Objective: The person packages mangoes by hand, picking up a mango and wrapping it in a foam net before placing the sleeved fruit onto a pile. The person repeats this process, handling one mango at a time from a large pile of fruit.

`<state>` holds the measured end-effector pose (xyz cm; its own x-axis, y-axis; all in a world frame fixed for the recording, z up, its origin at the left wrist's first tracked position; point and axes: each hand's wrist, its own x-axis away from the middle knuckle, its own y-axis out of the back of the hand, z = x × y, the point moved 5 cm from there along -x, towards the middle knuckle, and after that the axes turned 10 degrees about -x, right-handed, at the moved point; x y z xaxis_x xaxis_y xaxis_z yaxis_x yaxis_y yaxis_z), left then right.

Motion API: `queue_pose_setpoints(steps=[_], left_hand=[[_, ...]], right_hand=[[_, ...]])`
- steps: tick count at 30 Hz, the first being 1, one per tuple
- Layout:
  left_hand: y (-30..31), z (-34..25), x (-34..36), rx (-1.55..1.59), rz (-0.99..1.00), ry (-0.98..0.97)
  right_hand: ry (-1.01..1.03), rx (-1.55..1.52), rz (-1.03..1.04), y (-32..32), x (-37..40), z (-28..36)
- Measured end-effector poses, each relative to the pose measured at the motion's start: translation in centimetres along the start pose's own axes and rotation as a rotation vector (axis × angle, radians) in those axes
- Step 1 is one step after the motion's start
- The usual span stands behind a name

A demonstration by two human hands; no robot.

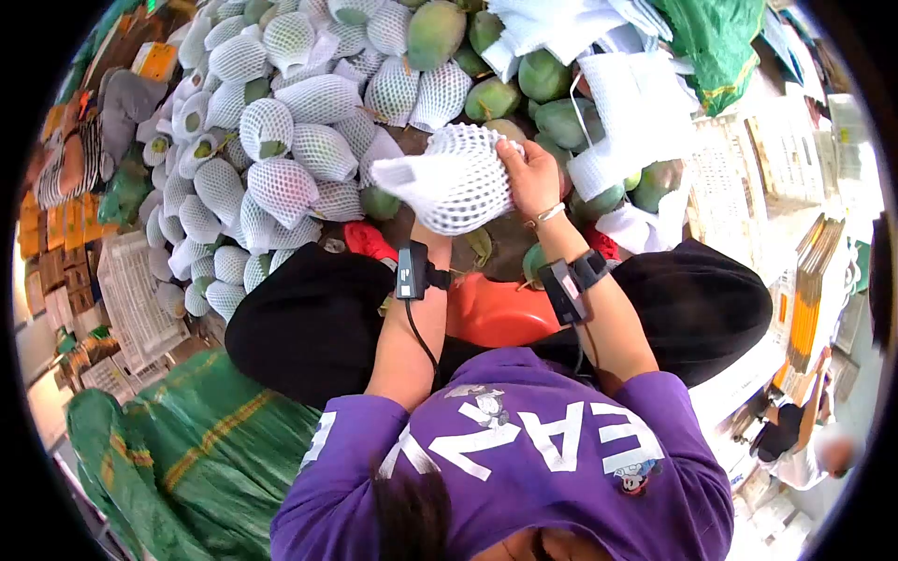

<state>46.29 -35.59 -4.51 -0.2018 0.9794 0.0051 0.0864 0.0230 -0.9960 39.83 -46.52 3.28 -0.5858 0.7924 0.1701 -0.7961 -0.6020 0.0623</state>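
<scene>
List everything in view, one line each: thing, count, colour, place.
held netted mango: one, white net, centre
netted mangoes: many, white nets over green, heap upper left
bare mangoes: about a dozen, green, upper middle and right
foam nets: stack, white, upper right
sack: one, green, lower left
crate: one, white, left
stool: one, orange-red, under the person
other person: one, lower right edge
wrist devices: two, black, one per forearm
left hand: mostly hidden under the held netted mango
right hand: gripping the net's right side
</scene>
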Motion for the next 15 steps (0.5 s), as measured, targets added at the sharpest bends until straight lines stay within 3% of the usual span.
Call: queue_pose_setpoints(steps=[1, 3, 5, 6, 7, 8, 9, 10, 12, 13, 14, 15], left_hand=[[-0.3, -0.2, 0.2, -0.035, -0.028, -0.1], [-1.0, -1.1, 0.6, -0.106, -0.082, -0.28], [-1.4, -3.3, 1.3, -0.2, -0.138, -0.451], [-1.3, -4.8, 1.3, -0.259, -0.171, -0.541], [-1.6, -6.9, 2.0, -0.318, -0.213, -0.633], [-1.9, -9.4, 3.0, -0.399, -0.27, -0.738], [-2.3, -12.6, 4.2, -0.16, -0.391, -0.744], [-2.9, -16.1, 6.0, -0.185, -0.47, -0.853], [-4.2, -22.9, 9.3, -0.226, -0.553, -1.013], [-4.3, -26.1, 11.1, -0.227, -0.718, -1.083], [-4.0, -29.3, 12.8, -0.212, -0.879, -1.14], [-1.5, -33.7, 14.6, -0.274, -0.856, -1.26]], right_hand=[[0.083, 0.013, -0.037, -0.3, -0.2, 0.2], [0.057, 0.36, 0.007, -0.3, -0.3, 0.4], [0.073, 0.484, 0.132, -1.4, -0.7, -2.5], [0.228, 0.453, 0.223, -1.6, -0.4, -2.5], [0.002, 0.432, 0.311, -0.6, -0.2, -2.2], [-0.058, 0.569, 0.312, 1.4, -1.1, -3.0], [-0.207, 0.865, 0.437, 4.0, -2.3, -4.9], [-0.209, 0.995, 0.468, 5.8, -0.3, -1.4], [-0.212, 1.366, 0.465, 16.9, -2.9, -11.5], [-0.392, 1.586, 0.528, 19.4, -2.5, -12.0], [-0.501, 1.623, 0.426, 19.4, -1.8, -11.6], [-0.617, 1.655, 0.312, 20.1, -1.1, -11.6]])
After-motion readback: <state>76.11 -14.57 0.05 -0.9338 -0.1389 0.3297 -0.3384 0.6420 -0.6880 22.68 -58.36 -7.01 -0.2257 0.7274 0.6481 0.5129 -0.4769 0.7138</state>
